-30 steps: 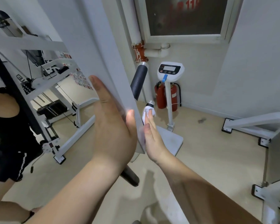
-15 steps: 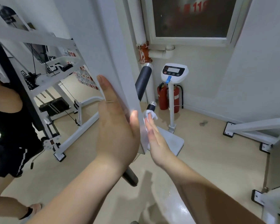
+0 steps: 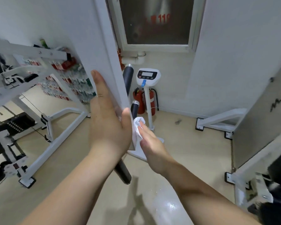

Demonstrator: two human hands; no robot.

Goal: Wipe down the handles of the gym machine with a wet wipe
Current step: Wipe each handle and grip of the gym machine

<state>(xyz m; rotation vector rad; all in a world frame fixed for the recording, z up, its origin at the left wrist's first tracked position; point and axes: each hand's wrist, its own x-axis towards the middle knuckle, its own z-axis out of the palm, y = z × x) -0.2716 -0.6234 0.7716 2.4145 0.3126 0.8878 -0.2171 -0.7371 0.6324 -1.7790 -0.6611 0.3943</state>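
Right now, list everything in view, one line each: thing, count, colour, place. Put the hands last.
machine post: one, white, centre, slanting up.
handles: three, black; two behind the post's right edge, one sticking out below it.
wet wipe: one, white, crumpled, just below the middle handle by the post's edge.
scale: one, white, standing on the floor in the back corner.
fire extinguishers: two, red, behind the scale's column.
window: one, dark glass in a white frame, top centre.
pipe: one, white, under the window.
machine frames: at least two, white, left and right.
left hand: one, flat against the post.
right hand: one, straight fingers pressing the wipe.
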